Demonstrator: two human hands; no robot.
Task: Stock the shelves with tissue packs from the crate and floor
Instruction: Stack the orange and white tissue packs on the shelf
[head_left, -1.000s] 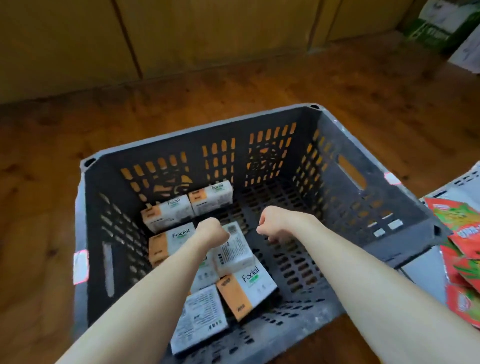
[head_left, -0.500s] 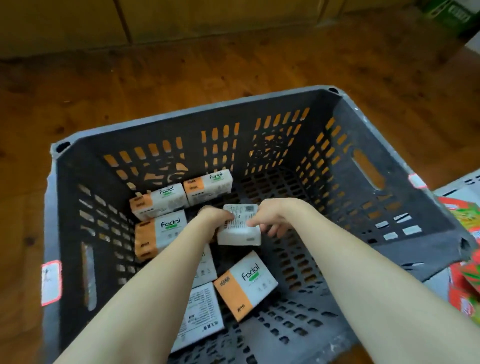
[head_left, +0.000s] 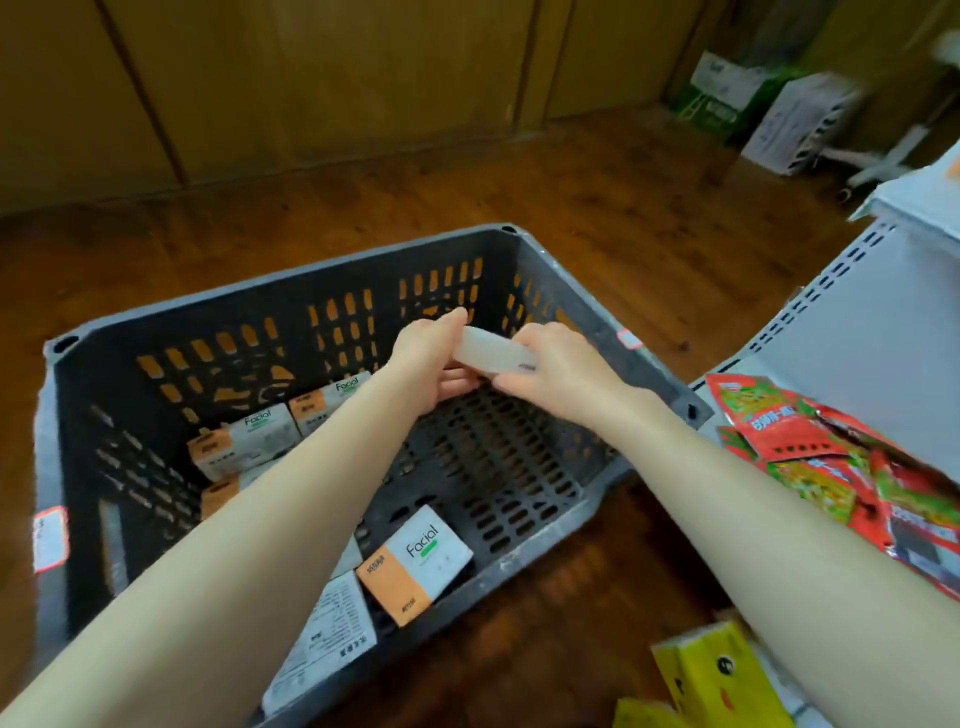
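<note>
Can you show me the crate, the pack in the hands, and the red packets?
crate (head_left: 311, 280), head view, far rim.
held pack (head_left: 493, 354), head view, its white side.
red packets (head_left: 795, 431), head view, top packet's front.

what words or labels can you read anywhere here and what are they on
"Facial": front tissue pack, on its white face.
"Facial": back-left tissue pack.
"Facial": back-right tissue pack, partly behind the left arm.
Too small or blurred to read: print on the face-down pack, the packs' orange ends, the red snack packets, the crate sticker, the held pack.
</note>
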